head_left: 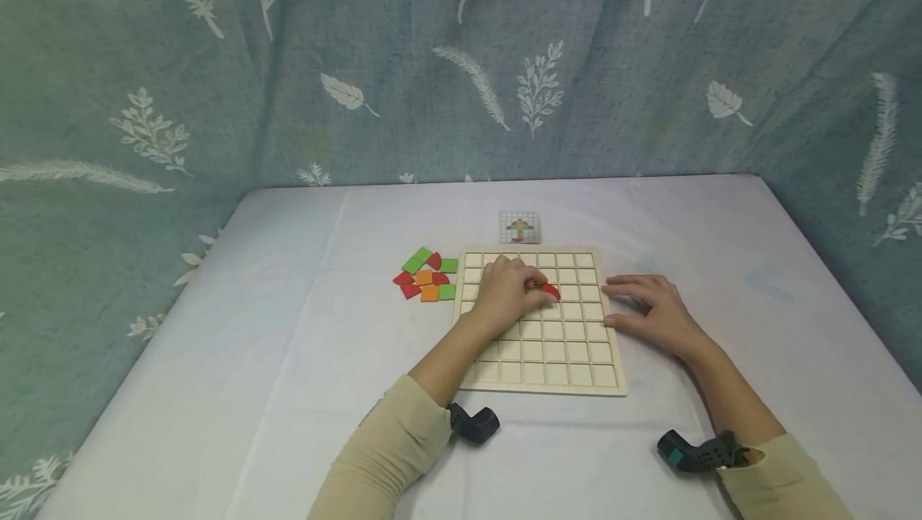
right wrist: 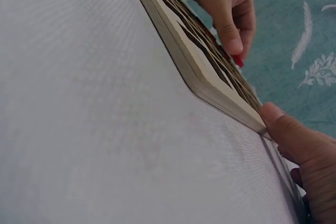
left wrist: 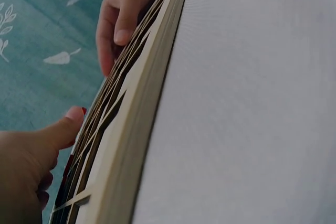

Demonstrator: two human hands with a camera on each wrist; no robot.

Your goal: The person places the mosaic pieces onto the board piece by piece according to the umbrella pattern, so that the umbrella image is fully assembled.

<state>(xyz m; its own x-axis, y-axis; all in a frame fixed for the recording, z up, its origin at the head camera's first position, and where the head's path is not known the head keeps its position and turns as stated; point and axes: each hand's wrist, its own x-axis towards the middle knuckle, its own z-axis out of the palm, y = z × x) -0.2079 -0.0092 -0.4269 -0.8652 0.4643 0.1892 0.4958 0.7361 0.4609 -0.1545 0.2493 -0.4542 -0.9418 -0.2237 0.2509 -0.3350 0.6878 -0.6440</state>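
Over the upper middle of a wooden grid board (head_left: 543, 386), my left hand (head_left: 504, 292) pinches a red rounded tile (head_left: 551, 291) between thumb and fingers. A sliver of green shows beside that tile, mostly hidden by the fingers. In the right wrist view, the red tile (right wrist: 239, 60) peeks out below the left thumb, close to the board's surface. My right hand (head_left: 655, 314) rests against the board's right edge, its fingers and thumb extended and touching the rim. The right wrist view has the right thumb (right wrist: 294, 132) against the board's corner.
Left of the board lies a loose group of red, orange and green tiles (head_left: 429, 294), some quarter-round and some square. Behind the board is a small pattern card (head_left: 519, 227) with a gridded arrow-like figure. A white cloth (head_left: 324, 360) covers the table; a patterned curtain (head_left: 403, 64) hangs behind.
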